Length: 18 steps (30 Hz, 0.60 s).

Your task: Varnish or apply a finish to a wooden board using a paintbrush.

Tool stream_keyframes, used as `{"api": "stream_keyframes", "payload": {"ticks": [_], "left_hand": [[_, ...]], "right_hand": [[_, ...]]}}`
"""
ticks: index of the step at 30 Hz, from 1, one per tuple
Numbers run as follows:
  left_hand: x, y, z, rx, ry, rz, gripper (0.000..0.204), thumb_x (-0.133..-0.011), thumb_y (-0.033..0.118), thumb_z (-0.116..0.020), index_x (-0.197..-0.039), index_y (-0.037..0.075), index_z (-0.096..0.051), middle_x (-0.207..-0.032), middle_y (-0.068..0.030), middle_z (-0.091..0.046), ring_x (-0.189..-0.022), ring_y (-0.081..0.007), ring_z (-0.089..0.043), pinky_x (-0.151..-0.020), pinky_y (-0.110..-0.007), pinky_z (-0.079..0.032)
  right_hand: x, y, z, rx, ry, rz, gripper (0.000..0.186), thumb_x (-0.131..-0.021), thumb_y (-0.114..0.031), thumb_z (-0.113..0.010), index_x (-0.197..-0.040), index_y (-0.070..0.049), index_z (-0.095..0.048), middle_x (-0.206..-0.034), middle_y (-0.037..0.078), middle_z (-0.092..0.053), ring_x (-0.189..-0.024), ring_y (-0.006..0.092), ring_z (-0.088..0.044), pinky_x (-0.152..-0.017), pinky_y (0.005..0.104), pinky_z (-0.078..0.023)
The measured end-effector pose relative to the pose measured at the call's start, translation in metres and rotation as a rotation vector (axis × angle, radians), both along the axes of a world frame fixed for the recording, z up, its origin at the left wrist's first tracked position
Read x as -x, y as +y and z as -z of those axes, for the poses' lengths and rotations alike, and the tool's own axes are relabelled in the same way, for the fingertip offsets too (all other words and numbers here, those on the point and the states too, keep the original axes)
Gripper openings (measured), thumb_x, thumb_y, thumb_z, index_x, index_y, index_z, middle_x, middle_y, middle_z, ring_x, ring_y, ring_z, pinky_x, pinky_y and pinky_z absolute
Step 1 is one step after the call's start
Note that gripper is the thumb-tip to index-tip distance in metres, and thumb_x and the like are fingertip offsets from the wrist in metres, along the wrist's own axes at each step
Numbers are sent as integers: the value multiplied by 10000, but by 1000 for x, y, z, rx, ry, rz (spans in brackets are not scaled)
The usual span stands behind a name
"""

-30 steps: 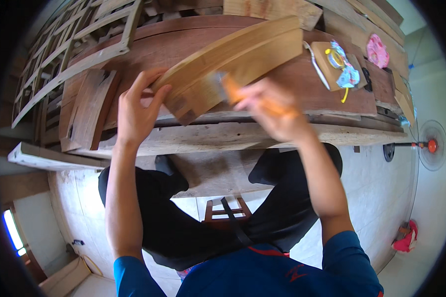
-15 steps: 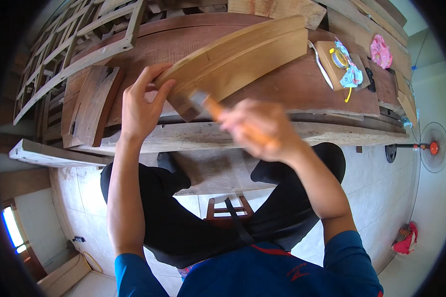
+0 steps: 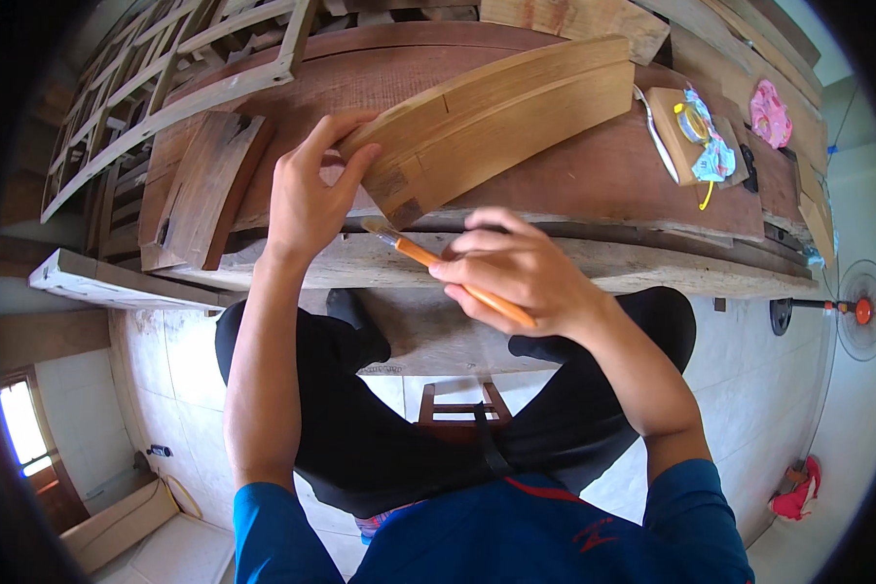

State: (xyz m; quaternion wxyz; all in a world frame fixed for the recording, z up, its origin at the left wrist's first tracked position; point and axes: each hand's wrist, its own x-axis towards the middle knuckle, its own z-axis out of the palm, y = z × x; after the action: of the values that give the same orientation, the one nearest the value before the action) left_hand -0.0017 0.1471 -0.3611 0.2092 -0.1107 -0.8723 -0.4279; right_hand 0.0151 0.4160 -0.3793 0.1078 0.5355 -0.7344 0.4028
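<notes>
A light-brown, curved wooden board [image 3: 516, 117] with a stepped edge lies slantwise on the reddish-brown workbench [image 3: 574, 185]. Its near left corner carries a darker patch. My left hand [image 3: 311, 185] grips that left end, thumb on the near face and fingers over the top edge. Held in my right hand [image 3: 526, 277] is a paintbrush [image 3: 420, 251] with an orange handle and pale bristles. The bristles point left, just below the board's dark corner and apart from it, over the bench's front edge. Part of the handle runs under my right fingers.
A darker wood block [image 3: 209, 190] and a slatted wooden frame [image 3: 180, 97] are on the left. To the right lie a white-handled tool [image 3: 658, 136], a small wooden block [image 3: 670, 102] bearing a tape roll [image 3: 692, 124], and pink crumpled cloth [image 3: 771, 115]. A fan [image 3: 858, 307] stands far right.
My right hand has drawn the brush down off the board's left end, and its fingers have loosened somewhat. The whole view has shifted slightly; my left hand keeps its hold on the board.
</notes>
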Motion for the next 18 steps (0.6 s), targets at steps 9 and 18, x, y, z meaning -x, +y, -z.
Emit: {"api": "stream_keyframes", "payload": {"ticks": [9,18], "left_hand": [[1,0,-2,85,-66,-6,333,-986,134,-737,-1312,76,-696,-1160,-110,-782,-1047,-214,-756,-920,-362,-597],[0,2,3,21,-11,-13,309,-955,95,-755,-1260,73,-713,-1092,-140,-780,-940,-234,-778,-836,-338,-621]], "right_hand": [[71,100,-19,10,-12,670,127,-1046,-137,-633,-1126,-60,-696,-843,45,-766,-821,187,-713,-892,363,-529],[9,10,5,25,-8,42,138,-919,-151,-750,-1043,-105,-712,-916,22,-752,-842,217,-708,-805,380,-560]]}}
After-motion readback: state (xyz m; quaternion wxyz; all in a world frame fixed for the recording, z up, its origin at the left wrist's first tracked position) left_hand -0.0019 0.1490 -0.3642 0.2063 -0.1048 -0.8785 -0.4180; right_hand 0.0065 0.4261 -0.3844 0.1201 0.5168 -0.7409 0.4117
